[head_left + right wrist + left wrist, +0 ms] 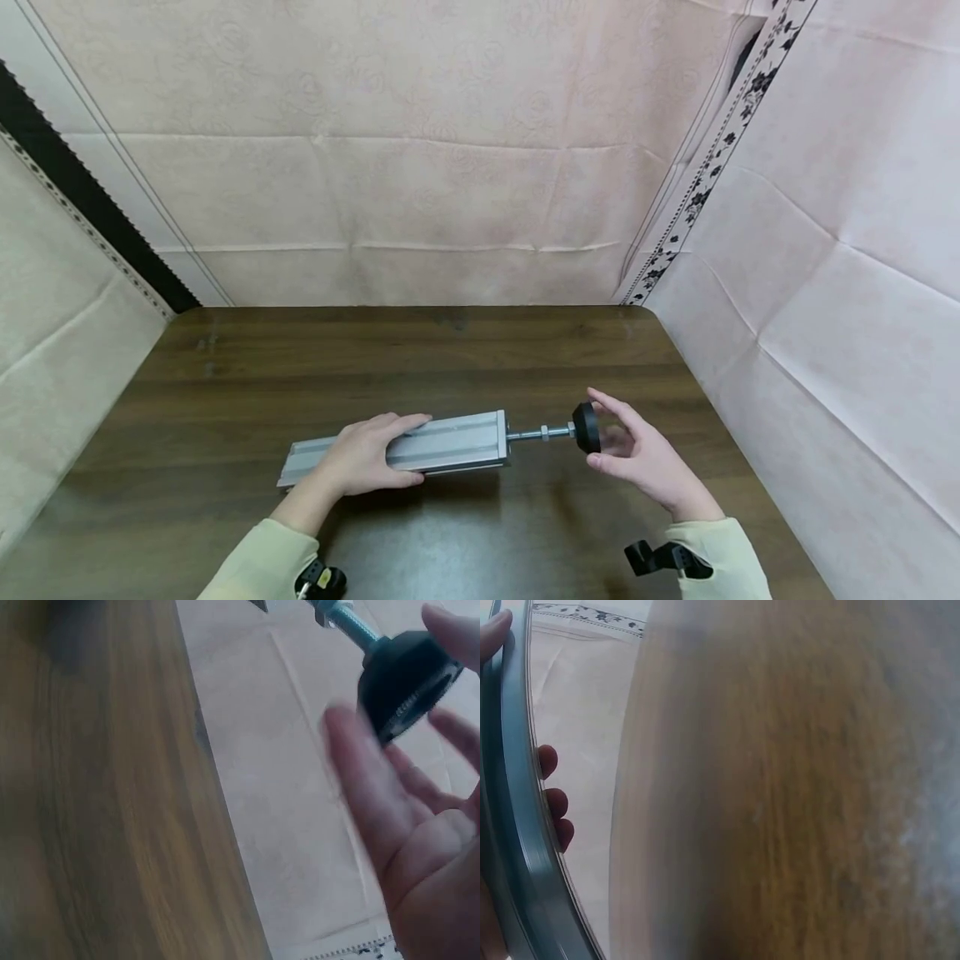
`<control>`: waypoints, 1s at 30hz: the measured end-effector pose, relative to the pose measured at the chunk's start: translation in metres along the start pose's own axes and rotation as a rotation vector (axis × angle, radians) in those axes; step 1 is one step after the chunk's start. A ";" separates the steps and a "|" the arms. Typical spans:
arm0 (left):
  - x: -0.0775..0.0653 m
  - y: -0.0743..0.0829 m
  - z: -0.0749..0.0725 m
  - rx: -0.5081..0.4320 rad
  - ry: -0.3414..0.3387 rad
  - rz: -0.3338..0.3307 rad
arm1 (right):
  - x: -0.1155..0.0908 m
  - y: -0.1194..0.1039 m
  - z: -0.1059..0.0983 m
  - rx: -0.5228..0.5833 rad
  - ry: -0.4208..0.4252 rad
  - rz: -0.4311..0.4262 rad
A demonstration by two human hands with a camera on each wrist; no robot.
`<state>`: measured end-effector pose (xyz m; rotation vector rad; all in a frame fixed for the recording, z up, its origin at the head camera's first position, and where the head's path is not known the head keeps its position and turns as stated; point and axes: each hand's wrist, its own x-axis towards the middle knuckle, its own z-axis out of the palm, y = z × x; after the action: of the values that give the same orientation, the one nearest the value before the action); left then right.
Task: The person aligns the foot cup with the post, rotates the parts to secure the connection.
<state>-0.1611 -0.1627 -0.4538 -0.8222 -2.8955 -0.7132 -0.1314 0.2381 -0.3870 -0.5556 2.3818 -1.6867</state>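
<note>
A silver aluminium profile (457, 443) is held above the table, its right end slightly raised. My left hand (367, 457) grips it near the middle, thumb on the near side; in the left wrist view, fingertips (556, 802) show past its edge. From the profile's right end runs a threaded rod (527, 435) with a nut (545, 432), ending in a black levelling foot (586, 427). My right hand (637, 450) is spread loosely about the foot. In the right wrist view the thumb (360, 765) is blurred beside the foot's rim; firm contact cannot be made out.
Below lies a brown wood-grain table (375, 350). Pale cloth (405, 192) hangs behind it, and more cloth (840, 275) with a floral border stands along the right side. Dark camera mounts (667, 560) sit on both wrists.
</note>
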 end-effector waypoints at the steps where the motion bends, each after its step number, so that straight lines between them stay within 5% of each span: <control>1: 0.000 0.000 0.000 0.002 -0.002 0.001 | -0.001 0.001 -0.001 -0.018 -0.012 -0.036; 6: -0.001 0.000 -0.001 0.005 -0.006 0.008 | -0.001 0.006 -0.003 -0.037 -0.094 -0.246; 10: 0.000 0.001 -0.001 -0.003 -0.004 0.015 | 0.000 0.009 -0.004 -0.034 -0.112 -0.331; 20: 0.001 0.000 0.000 -0.014 0.000 0.015 | -0.001 0.005 -0.004 -0.059 -0.067 -0.288; 30: 0.001 0.001 -0.001 -0.020 -0.017 0.012 | -0.001 0.005 -0.001 -0.053 0.000 -0.112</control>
<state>-0.1616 -0.1614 -0.4522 -0.8518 -2.9001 -0.7396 -0.1323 0.2409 -0.3914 -0.7100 2.4444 -1.6704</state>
